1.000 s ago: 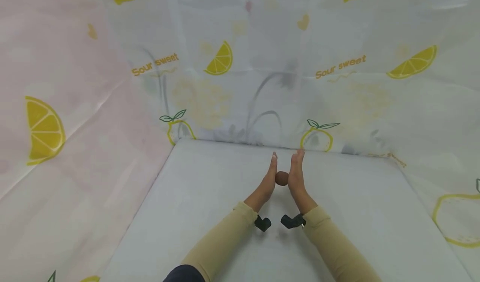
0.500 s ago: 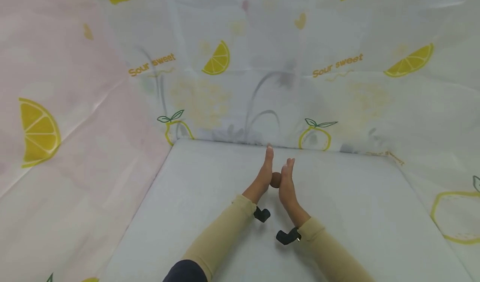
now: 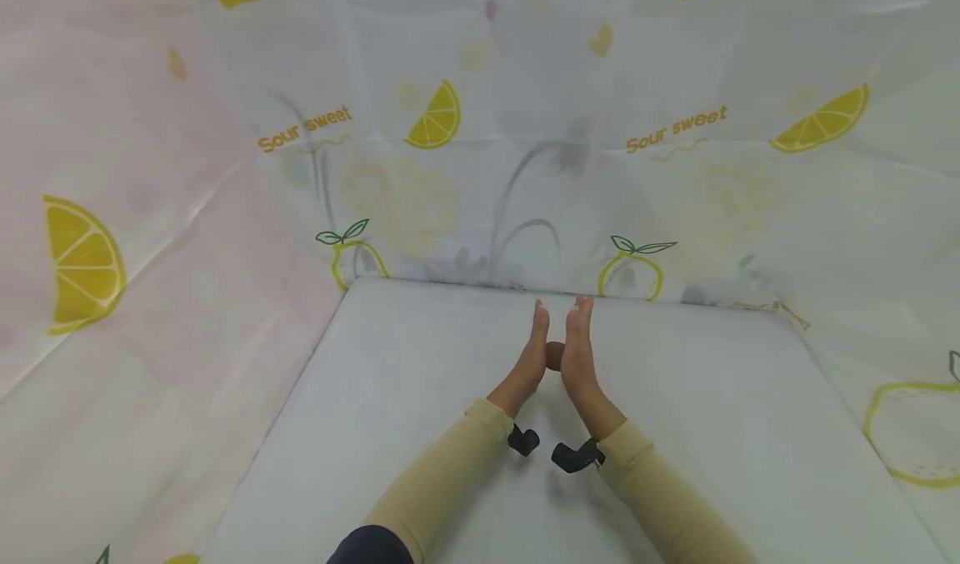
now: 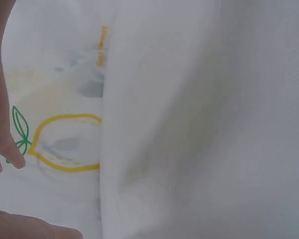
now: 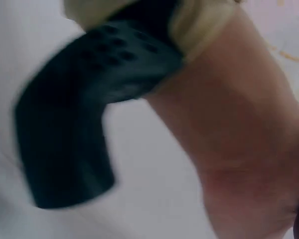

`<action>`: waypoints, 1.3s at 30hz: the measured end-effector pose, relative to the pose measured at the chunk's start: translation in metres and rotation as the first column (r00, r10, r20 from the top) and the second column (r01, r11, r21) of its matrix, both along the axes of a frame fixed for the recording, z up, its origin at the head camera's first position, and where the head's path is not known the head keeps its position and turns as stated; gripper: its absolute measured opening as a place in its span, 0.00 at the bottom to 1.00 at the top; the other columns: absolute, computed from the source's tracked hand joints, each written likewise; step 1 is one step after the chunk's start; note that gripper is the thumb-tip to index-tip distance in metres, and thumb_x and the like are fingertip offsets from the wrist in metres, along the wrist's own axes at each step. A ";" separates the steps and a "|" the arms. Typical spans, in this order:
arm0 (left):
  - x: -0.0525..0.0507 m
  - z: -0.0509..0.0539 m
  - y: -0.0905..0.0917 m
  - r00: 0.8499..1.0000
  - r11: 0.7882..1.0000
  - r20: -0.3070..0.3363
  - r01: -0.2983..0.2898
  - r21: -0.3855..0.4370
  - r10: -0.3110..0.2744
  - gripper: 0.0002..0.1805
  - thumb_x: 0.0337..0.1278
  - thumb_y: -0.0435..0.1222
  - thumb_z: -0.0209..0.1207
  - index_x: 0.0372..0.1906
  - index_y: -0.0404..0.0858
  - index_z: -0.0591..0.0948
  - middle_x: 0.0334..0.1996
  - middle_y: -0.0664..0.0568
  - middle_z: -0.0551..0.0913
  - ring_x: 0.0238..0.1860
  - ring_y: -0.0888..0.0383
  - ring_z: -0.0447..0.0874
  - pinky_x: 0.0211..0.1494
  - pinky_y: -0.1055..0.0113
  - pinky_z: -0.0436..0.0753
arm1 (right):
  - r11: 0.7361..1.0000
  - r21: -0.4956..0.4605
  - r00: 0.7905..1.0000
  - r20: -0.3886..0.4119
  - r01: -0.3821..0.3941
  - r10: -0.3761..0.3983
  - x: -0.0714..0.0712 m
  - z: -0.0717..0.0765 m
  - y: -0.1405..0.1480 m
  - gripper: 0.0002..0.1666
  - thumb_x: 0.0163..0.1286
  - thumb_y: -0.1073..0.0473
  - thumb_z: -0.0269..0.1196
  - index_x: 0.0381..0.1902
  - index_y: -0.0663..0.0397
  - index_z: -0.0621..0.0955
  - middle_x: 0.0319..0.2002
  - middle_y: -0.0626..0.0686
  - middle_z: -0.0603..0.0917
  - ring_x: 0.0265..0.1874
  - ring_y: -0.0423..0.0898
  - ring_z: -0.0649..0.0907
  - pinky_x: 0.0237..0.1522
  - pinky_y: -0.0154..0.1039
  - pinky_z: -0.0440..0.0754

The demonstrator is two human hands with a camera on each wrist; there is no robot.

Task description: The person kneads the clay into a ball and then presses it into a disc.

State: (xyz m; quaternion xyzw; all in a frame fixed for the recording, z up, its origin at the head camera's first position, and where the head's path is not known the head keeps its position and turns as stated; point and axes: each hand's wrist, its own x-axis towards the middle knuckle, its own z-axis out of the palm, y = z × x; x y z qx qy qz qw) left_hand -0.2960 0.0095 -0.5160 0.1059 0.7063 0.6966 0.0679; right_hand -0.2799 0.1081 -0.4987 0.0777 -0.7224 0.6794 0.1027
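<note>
Brown ball, head view: a small ball sits between the two palms, meeting the left hand on one side and partly covered by the right hand on the other.
Ball's direction and long axis: the visible outline is rounded, so neither can be told.
Left hand, head view: the left hand stands on edge with fingers extended toward the back wall, palm facing the ball.
Right hand, head view: the right hand mirrors it, fingers likewise straight and pointing away from the person; the ball is flanked by flat palms, with no fingers curled around it.
Arms, head view: both wear beige sleeves, with black angled wrist mounts at the cuffs; navy fabric shows higher on the left arm.
Setting, head view: a white tabletop lies below, and a lemon-print sheet reading "Sour sweet" rises behind.
Left wrist view: fingers enter from the left edge and lower corner, near a printed lemon outline; whose each is cannot be told.
Right wrist view: a bare wrist lies beside a blurred dark bent tube with holes; a dark rounded edge at the lower right is too cropped to identify.
</note>
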 end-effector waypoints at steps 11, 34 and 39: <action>0.006 0.006 0.008 0.999 0.998 0.002 0.055 -0.004 -0.055 0.43 0.76 0.65 0.19 0.83 0.45 0.34 0.83 0.53 0.36 0.81 0.57 0.31 0.81 0.50 0.37 | 0.996 0.044 0.991 0.104 0.076 -0.080 -0.024 -0.004 0.024 0.45 0.84 0.37 0.30 0.81 0.58 0.30 0.82 0.54 0.34 0.80 0.47 0.36 0.79 0.47 0.33; -0.014 0.012 -0.007 0.995 0.999 0.090 -0.037 0.035 0.033 0.46 0.71 0.71 0.21 0.83 0.50 0.40 0.83 0.57 0.37 0.81 0.56 0.33 0.80 0.48 0.38 | 0.999 0.045 1.000 0.019 -0.011 0.010 0.009 -0.015 -0.009 0.40 0.86 0.42 0.31 0.81 0.55 0.31 0.83 0.54 0.40 0.81 0.48 0.41 0.79 0.51 0.38; -0.010 0.002 -0.004 0.999 0.999 0.041 -0.012 0.044 0.010 0.40 0.78 0.61 0.21 0.83 0.46 0.35 0.82 0.55 0.32 0.81 0.56 0.28 0.80 0.47 0.35 | 0.999 0.051 0.999 0.034 -0.015 0.013 0.013 0.015 -0.007 0.37 0.86 0.52 0.31 0.80 0.63 0.31 0.82 0.59 0.39 0.81 0.50 0.40 0.79 0.50 0.38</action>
